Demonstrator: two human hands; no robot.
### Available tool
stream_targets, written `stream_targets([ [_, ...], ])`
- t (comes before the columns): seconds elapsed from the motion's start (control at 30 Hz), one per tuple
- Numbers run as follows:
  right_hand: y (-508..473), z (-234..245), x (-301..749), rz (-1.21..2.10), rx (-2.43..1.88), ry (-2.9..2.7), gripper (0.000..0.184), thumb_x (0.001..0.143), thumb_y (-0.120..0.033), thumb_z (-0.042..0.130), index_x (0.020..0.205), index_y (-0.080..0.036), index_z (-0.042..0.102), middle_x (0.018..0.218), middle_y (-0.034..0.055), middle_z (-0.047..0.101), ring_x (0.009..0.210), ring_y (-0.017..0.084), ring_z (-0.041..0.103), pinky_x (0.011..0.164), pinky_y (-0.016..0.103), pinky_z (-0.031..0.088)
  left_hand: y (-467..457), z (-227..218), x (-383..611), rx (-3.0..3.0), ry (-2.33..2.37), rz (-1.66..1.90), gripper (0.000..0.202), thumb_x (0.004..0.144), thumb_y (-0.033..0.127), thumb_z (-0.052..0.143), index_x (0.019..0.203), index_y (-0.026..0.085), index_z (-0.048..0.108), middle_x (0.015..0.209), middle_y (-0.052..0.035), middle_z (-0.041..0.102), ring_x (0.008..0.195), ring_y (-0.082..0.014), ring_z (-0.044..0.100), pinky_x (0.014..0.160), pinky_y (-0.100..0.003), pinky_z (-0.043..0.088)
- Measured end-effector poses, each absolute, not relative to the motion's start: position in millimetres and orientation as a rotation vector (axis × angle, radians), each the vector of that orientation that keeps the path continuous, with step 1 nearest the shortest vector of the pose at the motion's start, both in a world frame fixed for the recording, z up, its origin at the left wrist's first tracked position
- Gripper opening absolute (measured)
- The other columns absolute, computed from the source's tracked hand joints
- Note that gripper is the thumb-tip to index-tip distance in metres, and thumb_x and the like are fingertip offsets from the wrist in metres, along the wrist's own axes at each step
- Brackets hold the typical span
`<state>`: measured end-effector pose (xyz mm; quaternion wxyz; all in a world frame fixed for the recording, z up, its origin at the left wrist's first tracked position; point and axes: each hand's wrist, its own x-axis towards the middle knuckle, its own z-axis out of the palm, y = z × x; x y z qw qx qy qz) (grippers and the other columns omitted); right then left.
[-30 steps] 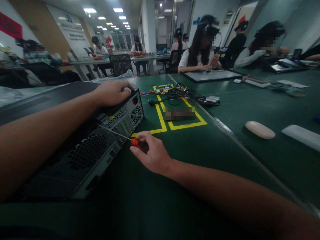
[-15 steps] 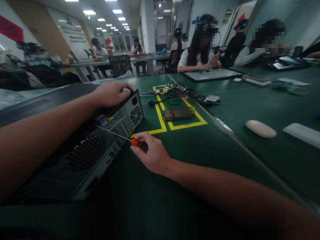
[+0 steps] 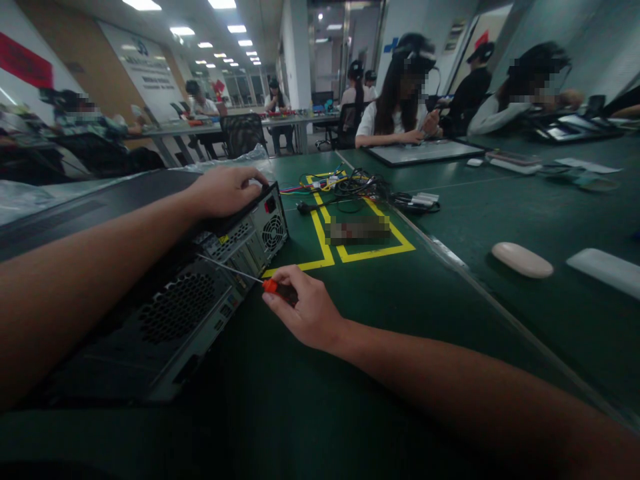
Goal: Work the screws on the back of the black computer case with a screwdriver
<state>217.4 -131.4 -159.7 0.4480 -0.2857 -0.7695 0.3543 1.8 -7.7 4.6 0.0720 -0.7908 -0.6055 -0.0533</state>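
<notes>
A black desktop computer case [image 3: 190,300] lies on its side on the green table [image 3: 380,313], its rear panel with fan grille facing right. My left hand [image 3: 225,190] rests on the case's top far edge, fingers curled over it. My right hand [image 3: 305,310] pinches the red-and-black handle of a screwdriver [image 3: 250,277]. The thin metal shaft points left, and its tip meets the rear panel of the case.
Yellow tape outlines [image 3: 345,247] and a tangle of cables [image 3: 350,183] lie beyond the case. A white mouse [image 3: 523,260] and white keyboard [image 3: 603,270] sit at right. Several people work at tables behind, one with a flat panel [image 3: 423,151].
Almost nothing has moved. Both hands and the screwdriver keep their places; the view has only shifted slightly.
</notes>
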Motion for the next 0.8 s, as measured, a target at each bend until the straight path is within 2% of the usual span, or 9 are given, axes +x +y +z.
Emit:
stream_targets([
  [0.17,-132.0,-157.7,218.5,0.844,-0.734,-1.919,0.022,0.109,-0.045,0.071,0.119,-0.026,0.066,0.108,0.0038,0.080,0.092,0.022,0.076,0.086,0.037,0.061,-8.3,4.9,1.8,-2.381,-1.818,-0.159,0.068,0.107,0.044,0.037,0.155,0.015,0.074,0.139,-0.0187,0.079,0.121,-0.0351,0.073,0.109,-0.047,0.053],
  [0.3,-131.9,-156.7,218.9,0.796,-0.759,-1.938,0.023,0.110,-0.047,0.071,0.120,-0.026,0.069,0.110,0.0049,0.081,0.096,0.023,0.076,0.090,0.037,0.061,-8.9,5.4,2.7,-2.364,-1.833,-0.158,0.064,0.109,0.043,0.039,0.155,0.017,0.075,0.133,-0.0171,0.080,0.115,-0.0325,0.072,0.105,-0.045,0.053],
  [0.57,-131.1,-157.4,218.6,0.768,-0.749,-1.971,0.030,0.115,-0.051,0.060,0.122,-0.023,0.070,0.113,0.0089,0.081,0.104,0.026,0.077,0.098,0.042,0.060,-17.0,8.9,5.9,-2.386,-1.825,-0.143,0.062,0.113,0.039,0.037,0.157,0.012,0.071,0.133,-0.0161,0.079,0.107,-0.0258,0.064,0.102,-0.039,0.048],
  [0.7,-131.9,-158.2,218.3,0.794,-0.751,-1.955,0.032,0.109,-0.051,0.069,0.128,-0.026,0.066,0.116,0.0074,0.081,0.102,0.025,0.078,0.095,0.042,0.062,-16.8,9.2,7.1,-2.376,-1.838,-0.148,0.062,0.112,0.039,0.037,0.157,0.014,0.072,0.127,-0.0151,0.079,0.106,-0.0276,0.066,0.100,-0.041,0.049],
  [0.8,-131.3,-159.2,217.9,0.792,-0.751,-1.954,0.028,0.108,-0.046,0.071,0.126,-0.027,0.064,0.117,0.0069,0.081,0.101,0.025,0.078,0.094,0.042,0.062,-11.9,8.0,5.7,-2.359,-1.864,-0.161,0.061,0.109,0.041,0.042,0.154,0.019,0.076,0.119,-0.0144,0.080,0.104,-0.0317,0.070,0.098,-0.045,0.052],
])
